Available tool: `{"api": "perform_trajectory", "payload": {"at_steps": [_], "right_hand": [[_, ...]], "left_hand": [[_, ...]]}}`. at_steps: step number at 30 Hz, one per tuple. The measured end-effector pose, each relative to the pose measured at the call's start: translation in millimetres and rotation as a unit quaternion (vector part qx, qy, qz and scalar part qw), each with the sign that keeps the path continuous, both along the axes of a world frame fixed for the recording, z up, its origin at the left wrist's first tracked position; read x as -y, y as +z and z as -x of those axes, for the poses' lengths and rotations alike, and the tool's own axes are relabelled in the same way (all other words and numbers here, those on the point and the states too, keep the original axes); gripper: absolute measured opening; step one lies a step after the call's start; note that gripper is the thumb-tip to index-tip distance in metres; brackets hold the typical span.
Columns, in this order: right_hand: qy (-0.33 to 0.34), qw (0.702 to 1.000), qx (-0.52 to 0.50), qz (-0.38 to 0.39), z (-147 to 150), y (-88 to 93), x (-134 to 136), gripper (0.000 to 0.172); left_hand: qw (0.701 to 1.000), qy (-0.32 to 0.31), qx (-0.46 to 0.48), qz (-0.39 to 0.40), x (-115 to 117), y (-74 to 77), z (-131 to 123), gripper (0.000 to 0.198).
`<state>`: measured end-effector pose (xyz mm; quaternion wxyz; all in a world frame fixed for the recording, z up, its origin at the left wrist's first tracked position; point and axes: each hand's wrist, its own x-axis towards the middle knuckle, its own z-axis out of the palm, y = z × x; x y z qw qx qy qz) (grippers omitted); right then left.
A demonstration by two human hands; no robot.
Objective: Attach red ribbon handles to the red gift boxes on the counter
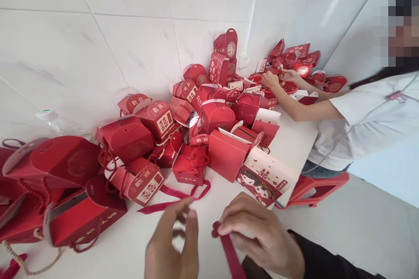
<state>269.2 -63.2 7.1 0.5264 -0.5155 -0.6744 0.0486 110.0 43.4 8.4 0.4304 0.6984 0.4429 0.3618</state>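
Note:
My right hand is closed in a pinch on a dark red ribbon. A small looped end of the ribbon sticks out past the fingertips, and its tail hangs down out of the picture. To the left, my left hand is raised with thumb and fingers curved and apart, holding nothing that I can see. Just beyond it, another red ribbon lies on the white table. A printed gift box with two cartoon figures stands beyond my right hand. Near it is a plain red box.
Several red gift boxes with cord handles are heaped along the tiled wall. A clear bottle stands behind the left boxes. At right, a person in a white shirt reaches into a red tray, beside a red stool.

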Motion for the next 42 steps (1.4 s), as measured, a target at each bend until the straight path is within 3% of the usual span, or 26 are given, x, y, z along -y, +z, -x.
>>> {"api": "perform_trajectory", "payload": {"at_steps": [1, 3, 6, 9, 11, 17, 21, 25, 29, 31, 34, 38, 42], "right_hand": [[-0.018, 1.000, -0.011, -0.003, -6, 2.0, 6, 0.016], [-0.058, 0.998, -0.022, -0.010, -17, 4.5, 18, 0.022], [-0.117, 0.992, -0.038, -0.015, -31, 7.1, 33, 0.030], [-0.156, 0.987, -0.031, -0.026, -40, 9.9, 45, 0.032], [-0.172, 0.985, -0.025, -0.025, -44, 10.2, 51, 0.030], [-0.188, 0.981, -0.056, -0.003, -48, -0.8, 56, 0.024], [-0.207, 0.977, -0.058, -0.011, -50, -4.1, 53, 0.024], [-0.230, 0.971, -0.034, -0.062, -50, 3.3, 53, 0.029], [-0.249, 0.966, -0.033, -0.061, -40, 13.2, 54, 0.029], [-0.256, 0.964, -0.055, -0.045, -32, 15.7, 53, 0.023], [-0.209, 0.974, -0.086, -0.032, -17, 14.8, 49, 0.015], [-0.052, 0.990, -0.122, 0.036, 9, 6.5, 39, 0.014], [0.092, 0.985, -0.112, 0.093, 37, 3.4, 19, 0.029]], "left_hand": [[0.992, -0.045, -0.016, -0.113, -13, 10.1, -14, 0.026], [0.947, -0.135, -0.041, -0.290, -39, 29.2, -45, 0.030], [0.854, -0.249, -0.124, -0.440, -68, 50.5, -95, 0.054], [0.774, -0.326, -0.211, -0.500, -85, 59.8, -130, 0.071], [0.744, -0.351, -0.246, -0.513, -92, 61.6, -142, 0.068], [0.727, -0.366, -0.270, -0.514, -102, 69.2, -135, 0.029], [0.734, -0.356, -0.268, -0.513, -97, 84.0, -119, 0.025], [0.745, -0.329, -0.219, -0.537, -80, 108.2, -100, 0.026], [0.777, -0.317, -0.147, -0.524, -57, 119.9, -56, 0.014], [0.810, -0.293, -0.139, -0.488, -46, 112.3, -23, 0.009], [0.870, -0.225, -0.160, -0.408, -24, 90.4, 31, 0.023], [0.950, -0.083, -0.194, -0.231, 8, 63.6, 85, 0.035], [0.979, 0.081, -0.159, -0.098, 26, 44.6, 110, 0.021]]}}
